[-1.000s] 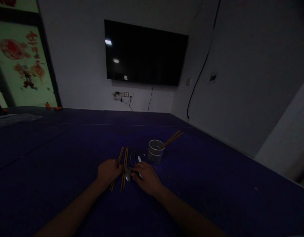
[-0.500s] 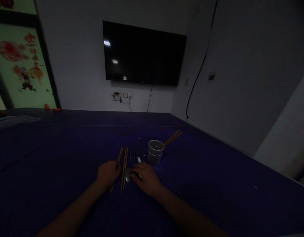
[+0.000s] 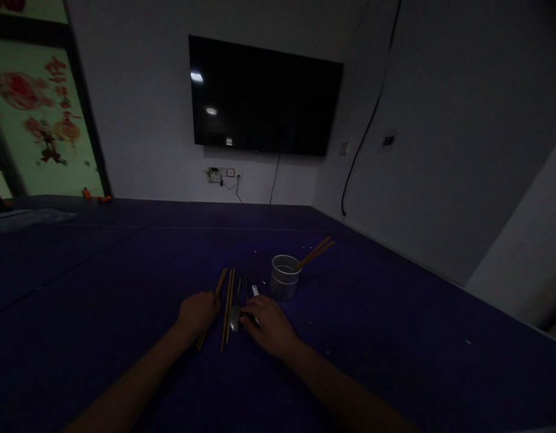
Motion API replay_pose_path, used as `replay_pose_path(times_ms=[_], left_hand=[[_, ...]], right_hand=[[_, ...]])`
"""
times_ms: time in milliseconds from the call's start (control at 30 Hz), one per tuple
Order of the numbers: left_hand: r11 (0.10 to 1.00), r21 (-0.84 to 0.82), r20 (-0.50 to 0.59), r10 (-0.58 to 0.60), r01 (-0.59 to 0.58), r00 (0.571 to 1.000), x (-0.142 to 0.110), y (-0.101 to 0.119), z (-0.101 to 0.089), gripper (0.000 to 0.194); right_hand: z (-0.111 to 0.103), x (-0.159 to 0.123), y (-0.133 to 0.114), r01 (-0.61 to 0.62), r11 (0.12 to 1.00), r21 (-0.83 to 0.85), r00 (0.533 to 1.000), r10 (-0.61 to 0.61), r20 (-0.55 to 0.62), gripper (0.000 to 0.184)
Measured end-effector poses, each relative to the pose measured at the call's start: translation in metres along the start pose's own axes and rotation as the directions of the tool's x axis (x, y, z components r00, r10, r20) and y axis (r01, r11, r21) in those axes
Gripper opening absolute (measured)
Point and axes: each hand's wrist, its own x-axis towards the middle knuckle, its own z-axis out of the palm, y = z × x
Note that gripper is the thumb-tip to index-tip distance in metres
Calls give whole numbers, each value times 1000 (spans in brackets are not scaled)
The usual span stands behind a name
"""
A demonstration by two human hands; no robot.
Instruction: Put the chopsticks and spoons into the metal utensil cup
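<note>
My left hand [image 3: 199, 311] is closed around a pair of wooden chopsticks [image 3: 221, 279], which slant across the purple surface. To its right lies a second pair of chopsticks [image 3: 228, 307], nearly parallel to each other. Beside these rests a metal spoon [image 3: 234, 317], bowl towards me. My right hand [image 3: 269, 325] is over a thin dark-handled utensil [image 3: 247, 287] and a white-handled one [image 3: 255, 290], fingers bent together; their lower ends are hidden by it. Just beyond this hand stands a metal cup [image 3: 283, 282] with wooden chopsticks [image 3: 315, 253] leaning out to the right.
The purple surface [image 3: 124, 282] reaches to the walls. Small white bits are scattered on it. Clear plastic [image 3: 32, 221] and small orange objects [image 3: 104, 198] lie at the far left. A television [image 3: 266, 96] hangs on the back wall, with sockets [image 3: 226, 174] below.
The chopsticks in my left hand have tilted a little more, their near ends shifting left and their far ends slightly right. My right hand stays almost in place.
</note>
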Motion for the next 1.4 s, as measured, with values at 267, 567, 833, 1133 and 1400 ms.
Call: replay_pose_path(times_ms=[267, 567, 833, 1133, 1400], left_hand=[[1000, 15, 16, -10, 10, 1000, 1, 0, -3, 37], [1000, 17, 22, -10, 10, 1000, 4, -1, -1, 38], [1000, 22, 31, -13, 13, 999, 2, -2, -4, 37], [1000, -4, 27, -1, 1, 1000, 2, -4, -3, 37], [1000, -22, 18, 14, -14, 1000, 2, -5, -5, 33]], right_hand=[[3, 0, 3, -7, 1000, 18, 1000, 7, -10, 13], [1, 1, 1, -18, 1000, 19, 1000, 18, 2, 13], [2, 1, 1, -4, 1000, 20, 1000, 4, 3, 12], [0, 0, 0, -6, 1000, 11, 1000, 6, -7, 12], [0, 0, 0, -10, 1000, 0, 1000, 10, 23, 15]])
